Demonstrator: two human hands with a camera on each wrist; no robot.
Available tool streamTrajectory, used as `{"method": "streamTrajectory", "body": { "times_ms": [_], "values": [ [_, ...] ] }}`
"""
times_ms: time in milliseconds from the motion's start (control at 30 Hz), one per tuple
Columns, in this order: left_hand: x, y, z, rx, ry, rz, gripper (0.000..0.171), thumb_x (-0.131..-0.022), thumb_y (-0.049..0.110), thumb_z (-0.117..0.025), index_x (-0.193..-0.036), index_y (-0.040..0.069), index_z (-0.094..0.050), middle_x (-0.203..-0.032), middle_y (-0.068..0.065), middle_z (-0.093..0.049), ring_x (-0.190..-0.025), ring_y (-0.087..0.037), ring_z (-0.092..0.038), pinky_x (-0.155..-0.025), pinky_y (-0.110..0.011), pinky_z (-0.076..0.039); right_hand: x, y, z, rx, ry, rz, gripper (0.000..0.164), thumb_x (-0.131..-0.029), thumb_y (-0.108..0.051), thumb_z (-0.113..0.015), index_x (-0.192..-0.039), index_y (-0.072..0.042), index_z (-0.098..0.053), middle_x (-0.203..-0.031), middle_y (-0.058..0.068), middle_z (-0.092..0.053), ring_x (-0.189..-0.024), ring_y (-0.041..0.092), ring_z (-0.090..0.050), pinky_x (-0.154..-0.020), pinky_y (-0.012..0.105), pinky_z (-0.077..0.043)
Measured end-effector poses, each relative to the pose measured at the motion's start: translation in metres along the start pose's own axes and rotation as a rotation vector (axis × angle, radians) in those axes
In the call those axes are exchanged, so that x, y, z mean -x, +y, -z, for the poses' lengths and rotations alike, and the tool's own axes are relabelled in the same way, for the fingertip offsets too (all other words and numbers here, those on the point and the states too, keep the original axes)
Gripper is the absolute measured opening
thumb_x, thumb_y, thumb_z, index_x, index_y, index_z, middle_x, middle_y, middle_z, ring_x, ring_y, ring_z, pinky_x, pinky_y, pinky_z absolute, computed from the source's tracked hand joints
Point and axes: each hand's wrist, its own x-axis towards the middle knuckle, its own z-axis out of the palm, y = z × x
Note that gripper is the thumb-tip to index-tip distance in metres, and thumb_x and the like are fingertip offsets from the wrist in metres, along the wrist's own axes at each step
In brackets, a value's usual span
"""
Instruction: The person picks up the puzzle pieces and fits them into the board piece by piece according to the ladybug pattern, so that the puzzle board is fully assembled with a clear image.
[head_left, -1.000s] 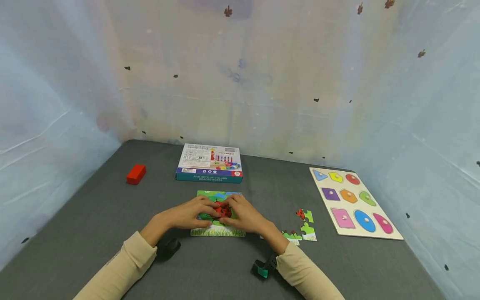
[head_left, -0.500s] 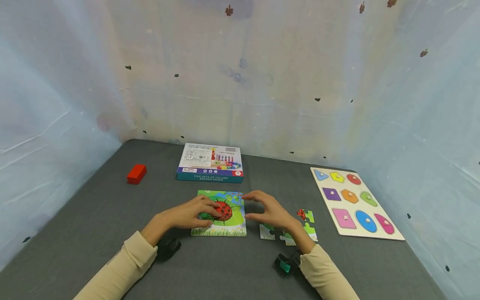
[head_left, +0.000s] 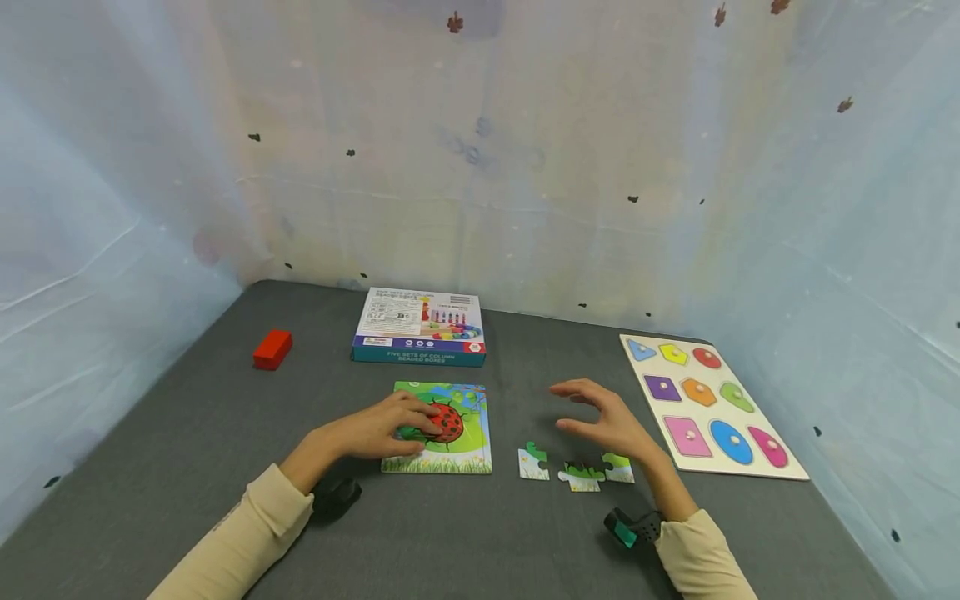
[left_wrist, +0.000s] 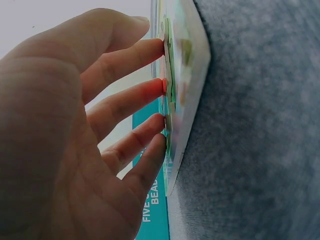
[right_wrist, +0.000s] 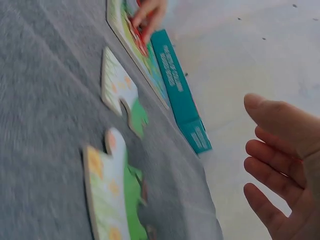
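My left hand (head_left: 378, 429) rests its fingertips on the left part of a ladybug jigsaw puzzle board (head_left: 476, 442). In the left wrist view the fingers (left_wrist: 135, 95) are spread and nearly straight against the face of the board (left_wrist: 192, 70), seen edge-on. My right hand (head_left: 611, 421) is held over the table to the right of the board, thumb and fingers apart, with nothing between them. Loose puzzle pieces lie below it: a white and green corner piece (head_left: 532, 465), a grass piece (head_left: 582, 477) and another green and white one (head_left: 619, 470).
A flat boxed bead set (head_left: 420, 329) lies behind the puzzle. At the left stands a red block (head_left: 272, 349). A wooden shape board (head_left: 701, 404) with knobbed pieces lies at the right. A plastic sheet (head_left: 450, 208) hangs behind the grey table (head_left: 450, 533).
My right hand has left the puzzle and moved right, above the loose pieces, one of which it now hides. The left hand has stayed on the board.
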Motion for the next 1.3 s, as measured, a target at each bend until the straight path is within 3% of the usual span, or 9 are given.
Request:
{"method": "streamTrajectory", "body": {
  "times_ms": [167, 367, 600, 967, 1100, 1233, 1300],
  "values": [
    [0.001, -0.001, -0.001, -0.008, 0.002, 0.009, 0.032, -0.09, 0.029, -0.061, -0.121, 0.02, -0.064, -0.138, -0.004, -0.048, -0.123, -0.025, -0.037, -0.094, -0.047, -0.038, 0.008, 0.01, 0.009, -0.031, 0.018, 0.014, 0.045, -0.083, -0.008, -0.07, -0.125, -0.005, -0.056, -0.123, 0.013, -0.056, -0.113, 0.027, -0.053, -0.097, 0.029, -0.041],
    [0.001, 0.0, -0.002, 0.002, 0.003, 0.01, 0.032, -0.09, 0.028, -0.062, -0.121, 0.019, -0.064, -0.137, -0.005, -0.048, -0.122, -0.025, -0.038, -0.094, -0.048, -0.038, 0.014, 0.005, 0.015, -0.017, 0.03, 0.004, 0.043, -0.082, 0.0, -0.068, -0.123, -0.005, -0.056, -0.12, 0.016, -0.057, -0.111, 0.026, -0.054, -0.096, 0.026, -0.041],
    [0.0, 0.0, -0.002, 0.006, 0.002, 0.004, 0.032, -0.09, 0.027, -0.061, -0.121, 0.017, -0.064, -0.137, -0.006, -0.048, -0.122, -0.026, -0.037, -0.094, -0.049, -0.038, 0.019, -0.012, 0.023, -0.047, 0.032, -0.06, 0.04, -0.082, 0.005, -0.066, -0.121, 0.004, -0.055, -0.12, 0.026, -0.054, -0.11, 0.041, -0.051, -0.089, 0.031, -0.048],
    [-0.001, -0.002, -0.001, 0.006, 0.0, 0.004, 0.032, -0.091, 0.03, -0.06, -0.121, 0.019, -0.064, -0.137, -0.004, -0.049, -0.122, -0.024, -0.037, -0.095, -0.047, -0.038, 0.038, 0.031, 0.036, -0.044, 0.027, -0.06, 0.041, -0.084, 0.006, -0.063, -0.124, 0.004, -0.053, -0.122, 0.019, -0.054, -0.115, 0.024, -0.052, -0.097, 0.023, -0.04],
    [0.0, -0.001, 0.0, 0.01, 0.001, 0.005, 0.032, -0.09, 0.029, -0.061, -0.121, 0.019, -0.064, -0.137, -0.005, -0.049, -0.122, -0.025, -0.037, -0.095, -0.047, -0.038, 0.043, 0.034, 0.04, 0.001, -0.002, -0.081, 0.04, -0.084, 0.004, -0.063, -0.123, 0.007, -0.052, -0.12, 0.023, -0.054, -0.113, 0.021, -0.053, -0.093, 0.037, -0.045],
    [0.0, -0.001, 0.0, 0.009, 0.004, 0.002, 0.032, -0.09, 0.028, -0.061, -0.121, 0.019, -0.064, -0.137, -0.005, -0.049, -0.122, -0.025, -0.038, -0.095, -0.047, -0.038, 0.049, 0.038, 0.043, 0.055, -0.046, -0.117, 0.042, -0.084, 0.002, -0.065, -0.124, 0.008, -0.051, -0.121, 0.023, -0.054, -0.11, 0.03, -0.053, -0.087, 0.05, -0.045],
    [0.0, -0.001, 0.0, 0.01, 0.004, 0.002, 0.032, -0.09, 0.028, -0.061, -0.121, 0.019, -0.064, -0.137, -0.005, -0.049, -0.122, -0.024, -0.038, -0.095, -0.047, -0.038, 0.052, 0.04, 0.044, 0.067, -0.07, -0.135, 0.044, -0.084, 0.001, -0.066, -0.125, 0.008, -0.051, -0.122, 0.022, -0.054, -0.11, 0.036, -0.051, -0.087, 0.05, -0.045]
  ]
}}
